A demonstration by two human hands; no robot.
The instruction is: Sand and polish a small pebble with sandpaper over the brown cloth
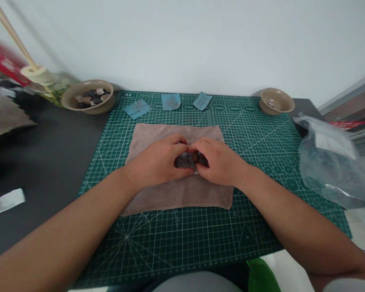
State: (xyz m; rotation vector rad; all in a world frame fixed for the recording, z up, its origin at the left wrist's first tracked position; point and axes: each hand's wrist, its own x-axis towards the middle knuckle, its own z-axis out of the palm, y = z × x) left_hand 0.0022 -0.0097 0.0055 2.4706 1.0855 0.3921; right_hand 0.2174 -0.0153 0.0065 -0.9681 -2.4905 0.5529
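Note:
Over the middle of a pinkish-brown cloth (182, 196), my two hands meet fingertip to fingertip. My left hand (162, 160) is closed, its thumb and fingers pinching the left side of what looks like a small clear plastic bag (186, 161). On the right side of that bag, my right hand (217, 160) is closed in a similar pinch. A small brown stone-like piece (195, 157) shows between the hands, close to the right fingers; whether it lies inside the bag I cannot tell. The fingers hide much of both.
The cloth lies on a green cutting mat (261, 142). Blue paper pieces (170, 101) lie behind it. A bowl of dark and pale stones (106, 106) stands back left, another bowl (276, 107) back right. A large clear plastic bag (331, 162) lies at right, a reed diffuser (38, 75) at left.

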